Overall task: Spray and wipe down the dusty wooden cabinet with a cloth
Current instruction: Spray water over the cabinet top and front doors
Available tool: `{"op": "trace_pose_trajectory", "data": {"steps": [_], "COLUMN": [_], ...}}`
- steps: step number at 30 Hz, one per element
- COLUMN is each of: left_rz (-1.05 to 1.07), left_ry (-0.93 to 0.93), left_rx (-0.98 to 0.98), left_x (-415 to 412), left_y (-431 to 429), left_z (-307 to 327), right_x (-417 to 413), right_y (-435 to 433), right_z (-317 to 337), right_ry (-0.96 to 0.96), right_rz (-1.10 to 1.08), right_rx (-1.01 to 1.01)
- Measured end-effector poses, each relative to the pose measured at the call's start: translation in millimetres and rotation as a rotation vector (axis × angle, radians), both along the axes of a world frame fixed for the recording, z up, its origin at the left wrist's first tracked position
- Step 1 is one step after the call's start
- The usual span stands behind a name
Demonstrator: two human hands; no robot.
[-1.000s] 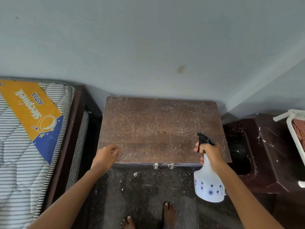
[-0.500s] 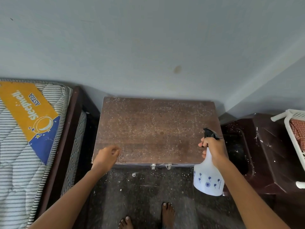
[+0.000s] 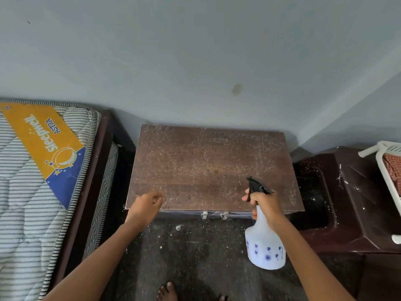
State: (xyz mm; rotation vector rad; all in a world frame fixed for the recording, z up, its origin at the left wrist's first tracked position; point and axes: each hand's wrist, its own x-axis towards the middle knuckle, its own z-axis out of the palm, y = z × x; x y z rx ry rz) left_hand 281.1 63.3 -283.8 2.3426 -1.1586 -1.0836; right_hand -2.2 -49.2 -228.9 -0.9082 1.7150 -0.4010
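Observation:
The dusty brown wooden cabinet (image 3: 206,161) stands against the wall, its top speckled with white dust. My right hand (image 3: 263,203) grips the neck of a white spray bottle (image 3: 265,246) with blue flower prints; its black nozzle points left over the cabinet's front right part. My left hand (image 3: 146,204) is curled shut at the cabinet's front left corner, and nothing shows in it. No cloth is in my hands.
A striped mattress (image 3: 32,192) on a dark bed frame lies close on the left. A dark brown plastic piece (image 3: 347,203) stands on the right, with a white basket (image 3: 388,170) on it. The dusty dark floor (image 3: 184,253) and my bare feet are below.
My right hand has shifted the spray bottle slightly left, its nozzle now further over the cabinet top. My left hand stays at the front left corner.

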Motion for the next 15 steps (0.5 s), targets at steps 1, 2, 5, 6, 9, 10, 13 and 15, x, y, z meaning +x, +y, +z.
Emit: {"op": "trace_pose_trajectory", "data": {"steps": [1, 2, 5, 6, 9, 10, 13, 15], "left_rz": [0.002, 0.002, 0.026, 0.042, 0.079, 0.080, 0.085, 0.050], "left_ry": [-0.001, -0.003, 0.004, 0.010, 0.029, 0.028, -0.005, -0.055], "left_rx": [-0.005, -0.010, -0.010, -0.015, -0.030, -0.032, -0.063, -0.088], "left_x": [-1.9, -4.1, -14.1, -19.0, -34.2, -38.8, -53.6, -58.1], "left_y": [1.8, 3.4, 11.5, 16.0, 27.5, 30.9, 39.6, 38.7], "left_z": [-0.7, -2.1, -2.4, -3.0, 1.1, 2.4, 9.5, 10.2], "right_x": [3.2, 6.4, 17.3, 19.2, 15.4, 11.1, -6.2, -14.5], "right_y": [4.6, 9.1, 24.0, 29.8, 43.4, 46.8, 50.8, 49.4], "right_z": [-1.7, -4.6, -12.1, -12.9, -11.4, -10.7, -5.6, -6.6], "right_ry": [-0.002, 0.007, 0.060, 0.070, 0.036, 0.025, -0.011, -0.023], "right_rz": [0.052, 0.101, 0.223, 0.263, 0.347, 0.346, 0.297, 0.296], "right_rx": [0.013, 0.019, -0.005, -0.005, 0.022, 0.016, -0.036, -0.061]}}
